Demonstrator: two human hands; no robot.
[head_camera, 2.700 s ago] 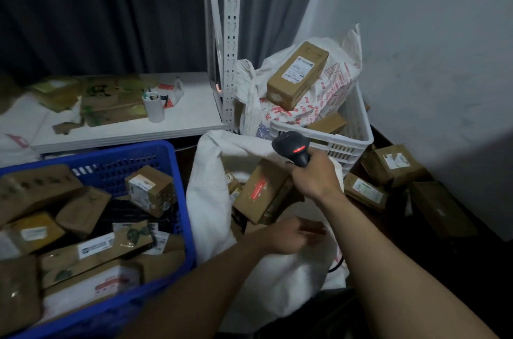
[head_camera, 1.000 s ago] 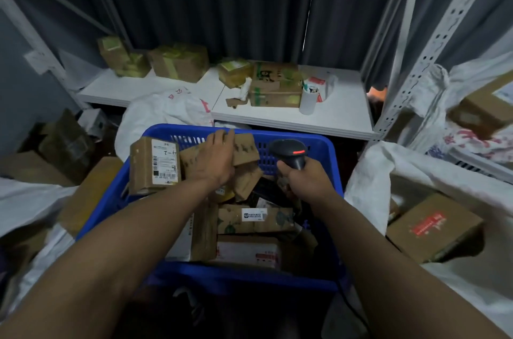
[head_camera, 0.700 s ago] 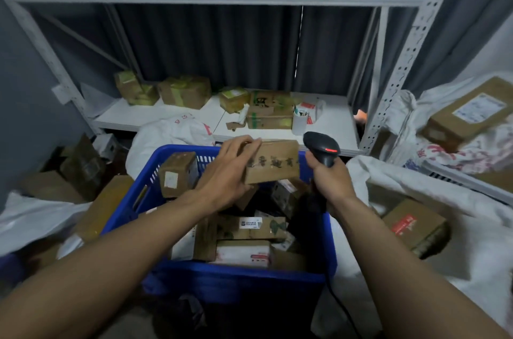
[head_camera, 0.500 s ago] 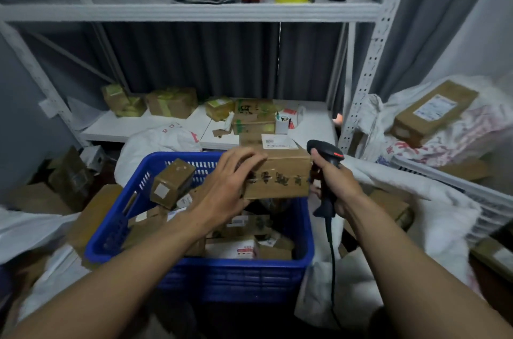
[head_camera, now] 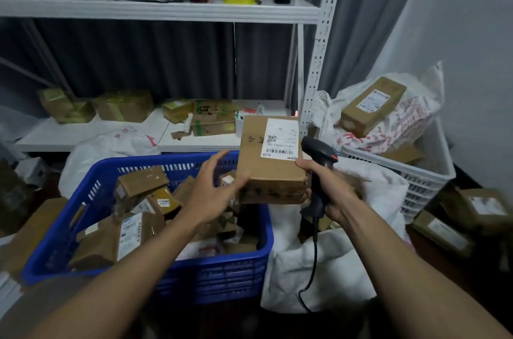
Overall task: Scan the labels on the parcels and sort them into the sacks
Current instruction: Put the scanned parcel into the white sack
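Note:
A brown cardboard parcel (head_camera: 273,172) is up over the right end of the blue basket (head_camera: 211,272), its white barcode label turned toward me. My left hand (head_camera: 213,194) has straight, spread fingers and touches the parcel's lower left corner. My right hand (head_camera: 330,191) grips the black corded scanner (head_camera: 319,152); its thumb presses the parcel's right edge. The scanner head sits just right of the label. A white sack (head_camera: 341,255) lies open below my right hand. Several more parcels fill the blue basket.
A white basket (head_camera: 427,175) at the right holds a printed sack with a long parcel (head_camera: 372,105) on top. Loose parcels lie on the floor at far right. A white shelf (head_camera: 194,141) behind carries boxes; another sack (head_camera: 111,150) lies behind the blue basket.
The parcel has come out of the blue basket, moved right and turned label-up. My left hand's fingers have opened from gripping it. My right hand with the scanner now touches its right edge.

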